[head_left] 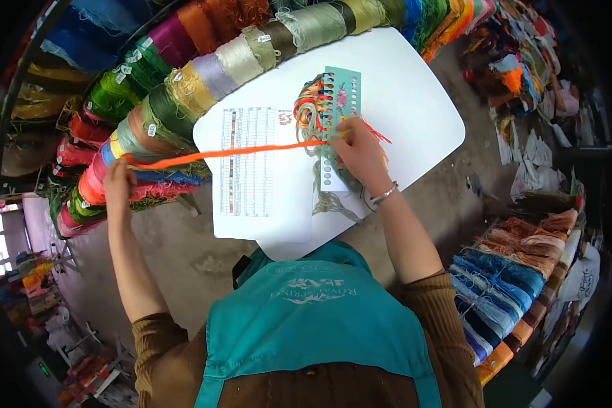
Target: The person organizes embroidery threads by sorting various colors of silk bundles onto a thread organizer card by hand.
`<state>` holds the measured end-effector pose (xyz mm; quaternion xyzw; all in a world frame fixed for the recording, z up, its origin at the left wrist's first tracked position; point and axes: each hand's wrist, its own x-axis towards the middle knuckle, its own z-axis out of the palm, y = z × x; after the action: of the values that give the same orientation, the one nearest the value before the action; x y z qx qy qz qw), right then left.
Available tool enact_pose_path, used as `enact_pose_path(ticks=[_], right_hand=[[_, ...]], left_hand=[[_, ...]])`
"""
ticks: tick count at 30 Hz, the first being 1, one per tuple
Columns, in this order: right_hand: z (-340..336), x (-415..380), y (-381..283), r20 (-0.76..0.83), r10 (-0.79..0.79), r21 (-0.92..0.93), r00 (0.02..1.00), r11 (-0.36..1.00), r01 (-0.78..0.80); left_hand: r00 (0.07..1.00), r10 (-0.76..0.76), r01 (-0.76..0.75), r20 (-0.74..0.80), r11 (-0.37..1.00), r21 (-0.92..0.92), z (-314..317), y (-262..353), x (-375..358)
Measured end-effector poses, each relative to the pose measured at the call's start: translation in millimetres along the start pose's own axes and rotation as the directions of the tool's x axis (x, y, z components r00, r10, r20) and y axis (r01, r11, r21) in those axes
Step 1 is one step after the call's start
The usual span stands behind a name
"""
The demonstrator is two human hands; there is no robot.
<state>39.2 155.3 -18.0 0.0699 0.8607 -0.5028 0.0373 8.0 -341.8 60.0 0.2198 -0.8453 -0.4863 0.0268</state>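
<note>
A bundle of bright orange embroidery thread (231, 153) stretches across the white table. Its far end is pinched in my left hand (119, 180), out to the left beside the rolled skeins. My right hand (358, 151) is closed over a teal card (351, 83) punched with holes, where the orange thread ends at the fingers. Coloured threads (308, 114) hang looped from the holes along the card's left edge. Grey-green strands (333, 202) lie by its lower end. A printed colour chart (253, 170) lies left of the card, under the taut thread.
Wrapped rolls of skeins (234, 62) line the white table's (415, 102) back and left edges. More skeins (503, 292) are stacked at right. Other heaps of thread (513, 73) stand at upper right, near another person (566, 98).
</note>
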Motion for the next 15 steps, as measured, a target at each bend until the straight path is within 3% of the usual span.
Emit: enact_pose_path(ticks=[2,3,4,6,7,8,9,10,11,12,14,15], right_hand=[[-3,-1,8,-0.278,-0.018,-0.003,0.96,1.0,0.018],[-4,1,10,-0.407,-0.023,-0.056,0.913,0.998,0.0],[-5,5,10,-0.405,-0.024,-0.058,0.914,0.998,0.0],[-8,12,11,-0.504,-0.147,-0.27,0.851,0.963,0.006],[-11,13,1,-0.427,-0.052,-0.185,0.903,0.982,-0.031],[-13,19,6,-0.428,-0.054,-0.187,0.902,0.982,-0.03],[-13,27,16,-0.318,0.022,-0.089,0.948,0.995,-0.053],[-14,33,20,-0.197,0.084,0.005,0.977,0.996,-0.085],[-10,33,17,-0.208,0.078,0.167,0.975,0.985,-0.043],[-6,28,8,-0.208,0.076,0.168,0.975,0.985,-0.041],[-2,20,-9,-0.272,0.091,0.374,0.958,0.927,0.018],[-1,18,0,-0.273,0.041,0.277,0.961,0.96,0.037]], left_hand=[[0.966,0.253,-0.257,0.047,0.935,0.246,26,0,-13],[0.955,0.276,-0.291,0.109,0.942,0.168,41,6,-24],[0.942,0.294,-0.311,0.159,0.946,0.091,60,16,-38],[0.913,0.296,-0.292,0.281,0.955,-0.057,102,38,-65],[0.882,0.292,-0.29,0.37,0.955,-0.062,122,40,-71],[0.841,0.327,-0.329,0.432,0.941,-0.073,141,44,-78],[0.837,0.29,-0.281,0.465,0.955,-0.091,160,58,-92],[0.792,0.387,-0.353,0.472,0.921,-0.165,180,59,-97],[0.723,0.503,-0.475,0.473,0.86,-0.188,195,64,-100],[0.727,0.475,-0.442,0.495,0.876,-0.192,209,67,-102],[0.77,0.396,-0.35,0.5,0.918,-0.187,232,71,-104],[0.767,0.397,-0.353,0.504,0.917,-0.185,239,68,-101]])
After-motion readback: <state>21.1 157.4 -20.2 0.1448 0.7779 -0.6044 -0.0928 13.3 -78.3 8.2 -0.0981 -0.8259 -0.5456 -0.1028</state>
